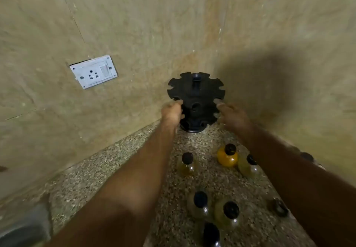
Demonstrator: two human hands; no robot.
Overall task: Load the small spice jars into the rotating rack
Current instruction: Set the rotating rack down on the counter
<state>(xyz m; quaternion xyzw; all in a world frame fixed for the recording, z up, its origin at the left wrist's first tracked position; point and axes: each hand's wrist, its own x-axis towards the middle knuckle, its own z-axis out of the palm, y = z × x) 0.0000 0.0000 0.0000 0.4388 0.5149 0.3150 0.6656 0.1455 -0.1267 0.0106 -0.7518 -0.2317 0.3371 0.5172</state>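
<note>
Frame is motion-blurred throughout, edges soft. At 8 o'clock, bottom-left corner, a grey shape (25, 227) cut off by the frame, cannot tell what it is. At 10 o'clock a white wall socket (93, 71) with a switch, tilted, on the beige wall (134, 25). Left forearm runs up from the bottom edge toward centre; left hand (172, 111) reaches the black rotating rack (196, 100), fingers curled around its left rim, thumb on top at the edge, gripping it as far as blur allows. Rack sits in the wall corner at the far end of the speckled counter (115, 169), just above frame centre, tiers empty, notched top disc and centre post visible, base partly hidden behind the left hand. Right hand (232, 115) at the rack's right side, fingers loosely spread, fingertip touching or just beside the rim; cannot tell if it grips, holds nothing else. Spice jars all stand on the counter between the forearms at 6 o'clock: a pale jar (187, 164), an orange jar (227, 155) and another pale jar (249, 164) partly hidden by the right forearm; nearer, two pale jars (200, 203) (228, 214) side by side, a dark cap (211, 235) cut off at the bottom edge, a dark jar (279, 207) lying at 5 o'clock, contents unreadable. One black cap (307, 157) peeks past the right forearm at 4 o'clock.
</note>
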